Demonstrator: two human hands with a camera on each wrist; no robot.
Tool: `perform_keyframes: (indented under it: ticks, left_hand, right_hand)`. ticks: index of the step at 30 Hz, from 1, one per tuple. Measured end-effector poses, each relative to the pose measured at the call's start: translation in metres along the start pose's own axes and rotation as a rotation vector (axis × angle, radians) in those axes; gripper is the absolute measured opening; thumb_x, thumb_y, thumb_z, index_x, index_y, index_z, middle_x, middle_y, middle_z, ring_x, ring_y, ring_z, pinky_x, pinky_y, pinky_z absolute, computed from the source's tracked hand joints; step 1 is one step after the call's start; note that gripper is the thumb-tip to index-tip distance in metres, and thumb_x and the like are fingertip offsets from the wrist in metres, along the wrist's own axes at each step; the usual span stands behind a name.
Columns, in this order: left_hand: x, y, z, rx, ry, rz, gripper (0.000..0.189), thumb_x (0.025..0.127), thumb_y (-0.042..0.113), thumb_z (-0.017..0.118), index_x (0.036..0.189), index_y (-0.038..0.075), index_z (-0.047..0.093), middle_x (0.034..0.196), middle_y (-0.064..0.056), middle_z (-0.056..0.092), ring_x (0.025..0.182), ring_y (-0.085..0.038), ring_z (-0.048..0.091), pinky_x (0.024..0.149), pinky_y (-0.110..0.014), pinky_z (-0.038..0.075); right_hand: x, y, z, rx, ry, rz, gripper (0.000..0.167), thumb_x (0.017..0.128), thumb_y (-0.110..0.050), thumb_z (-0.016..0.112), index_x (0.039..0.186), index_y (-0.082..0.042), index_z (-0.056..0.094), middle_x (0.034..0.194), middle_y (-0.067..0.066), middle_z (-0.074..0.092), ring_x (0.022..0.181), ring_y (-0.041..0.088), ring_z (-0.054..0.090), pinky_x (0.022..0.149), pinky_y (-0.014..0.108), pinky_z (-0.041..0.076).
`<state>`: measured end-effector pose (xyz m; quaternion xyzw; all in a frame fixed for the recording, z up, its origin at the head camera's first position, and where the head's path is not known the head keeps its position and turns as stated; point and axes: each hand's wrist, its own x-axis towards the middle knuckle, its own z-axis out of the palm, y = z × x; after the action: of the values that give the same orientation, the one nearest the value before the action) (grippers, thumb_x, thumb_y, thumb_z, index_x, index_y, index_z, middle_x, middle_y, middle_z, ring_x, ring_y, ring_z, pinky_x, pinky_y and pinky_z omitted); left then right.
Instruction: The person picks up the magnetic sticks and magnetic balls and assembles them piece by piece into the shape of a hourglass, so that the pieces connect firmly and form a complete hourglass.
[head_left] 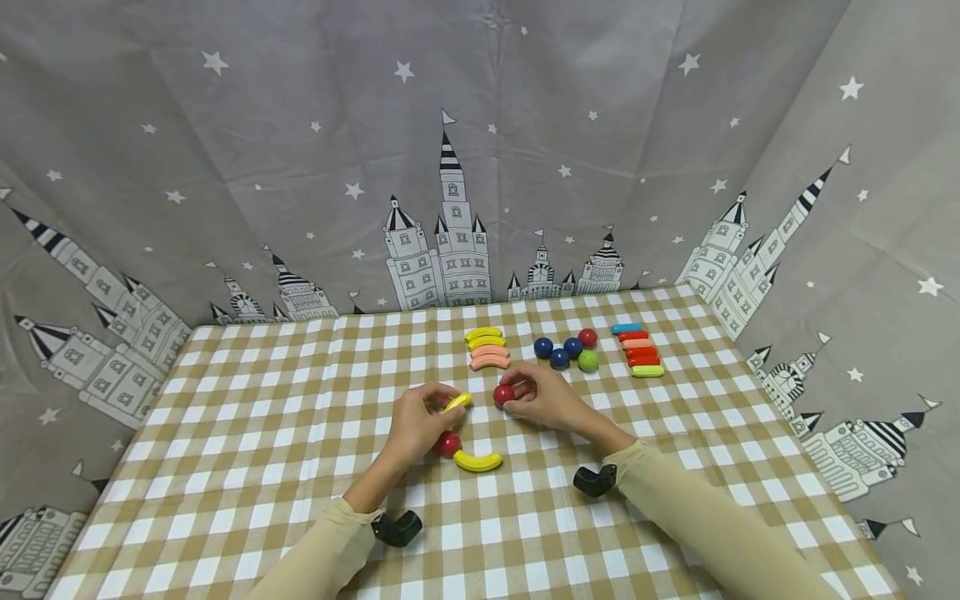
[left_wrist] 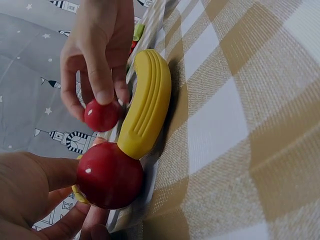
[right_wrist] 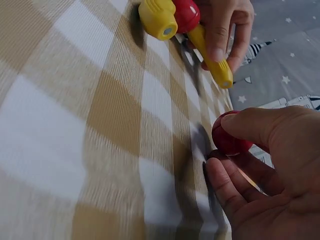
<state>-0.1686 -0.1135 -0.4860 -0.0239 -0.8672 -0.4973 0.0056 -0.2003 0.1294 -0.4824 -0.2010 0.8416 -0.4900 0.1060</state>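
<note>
My left hand (head_left: 414, 423) pinches a short yellow curved rod (head_left: 459, 402) between thumb and fingers. One end of this rod (right_wrist: 212, 57) meets a red ball (head_left: 449, 444) by the left hand. Another yellow curved rod (head_left: 477, 462), lying on the cloth, joins the same ball in the left wrist view. Small grey discs show in the rod ends in the right wrist view. Across a short gap, my right hand (head_left: 551, 398) holds a second red ball (head_left: 503, 395) by thumb and fingertips, close to the held rod's free end.
Beyond the hands lie a stack of yellow curved rods (head_left: 485, 333) and salmon curved rods (head_left: 489, 362). To their right sit blue balls (head_left: 559, 358), a red ball (head_left: 587, 337), a green ball (head_left: 588, 361) and a column of coloured straight rods (head_left: 643, 361). A checked cloth (head_left: 247, 467) covers the table.
</note>
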Motion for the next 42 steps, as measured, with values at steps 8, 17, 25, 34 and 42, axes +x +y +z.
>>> perform_keyframes:
  ticks: [8,17,25,34,42]
  left_hand:
    - [0.001,-0.001,0.000,0.004,-0.002,-0.006,0.018,0.082,0.007,0.086,0.099,0.007,0.078,0.083,-0.003,0.070,0.065,-0.015,0.054,0.057,-0.024,0.042]
    - [0.002,0.000,0.002,0.032,-0.014,-0.012,0.019,0.081,0.008,0.087,0.098,0.007,0.077,0.081,-0.002,0.068,0.069,-0.015,0.051,0.060,-0.025,0.039]
    - [0.006,0.002,0.002,0.142,-0.057,0.020,0.021,0.082,0.014,0.087,0.100,0.010,0.078,0.083,0.000,0.069,0.073,-0.016,0.053,0.065,-0.030,0.041]
    - [0.013,0.002,0.002,0.161,-0.087,0.075,0.017,0.082,0.011,0.086,0.097,0.009,0.078,0.082,0.000,0.071,0.075,-0.016,0.056,0.069,-0.032,0.044]
    - [0.013,0.001,0.001,0.164,-0.103,0.062,0.015,0.084,0.010,0.085,0.097,0.009,0.078,0.082,0.001,0.071,0.075,-0.016,0.055,0.068,-0.033,0.043]
  right_hand:
    - [0.013,-0.006,0.014,-0.053,-0.019,-0.030,0.034,0.088,-0.003,0.080,0.118,-0.005,0.067,0.115,0.009,0.069,0.098,0.020,0.071,0.083,0.027,0.058]
    - [0.018,-0.010,0.023,-0.054,-0.008,-0.043,0.028,0.087,-0.005,0.082,0.112,-0.007,0.070,0.105,0.006,0.070,0.089,0.015,0.070,0.077,0.023,0.057]
    - [0.017,-0.009,0.025,-0.039,-0.005,-0.028,0.027,0.087,-0.005,0.082,0.111,-0.008,0.071,0.102,0.004,0.071,0.089,0.016,0.070,0.076,0.024,0.057]
    - [0.019,-0.005,0.028,-0.038,-0.010,-0.025,0.028,0.088,-0.004,0.080,0.113,-0.011,0.072,0.103,0.004,0.071,0.088,0.014,0.068,0.076,0.024,0.057]
    - [0.019,-0.006,0.028,-0.025,-0.020,-0.006,0.027,0.089,-0.006,0.080,0.115,-0.010,0.071,0.103,0.004,0.071,0.087,0.013,0.067,0.076,0.024,0.056]
